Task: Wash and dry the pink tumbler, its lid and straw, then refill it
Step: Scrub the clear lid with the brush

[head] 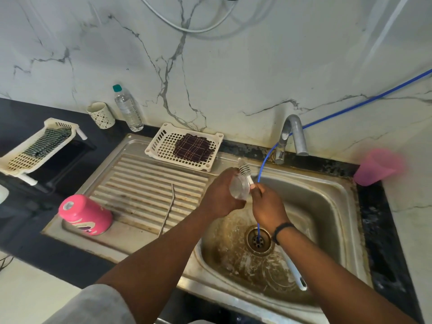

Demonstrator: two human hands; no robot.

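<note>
Head view, left hand: the left hand [219, 195] sits just left of frame centre, above the sink's left rim, fingers curled round the clear lid [239, 189], which it holds on edge.
Head view, right hand: the right hand [268, 206], at 3 o'clock from the left hand and touching it, grips the handle of a bottle brush [244, 168]; the bristle head sticks up at 12 o'clock from the lid, against its upper edge. A dark band circles the wrist.
Tumbler: the pink tumbler [85, 215] stands mouth down at 9 o'clock from the hands, on the near left corner of the drainboard [145, 185].
Straw: the metal straw [168, 210] lies along the drainboard ridges, between tumbler and hands.
Sink: the steel sink [327, 206] holds a white-handled tool [293, 272] at 5 o'clock from the drain; a blue hose [263, 164] runs down into the drain.
Surroundings: the tap [292, 136] is at 1 o'clock; a pink cup [376, 167], blurred, is at 3 o'clock on the counter; a white basket [163, 141] with a dark cloth [194, 147] is at 11 o'clock.
</note>
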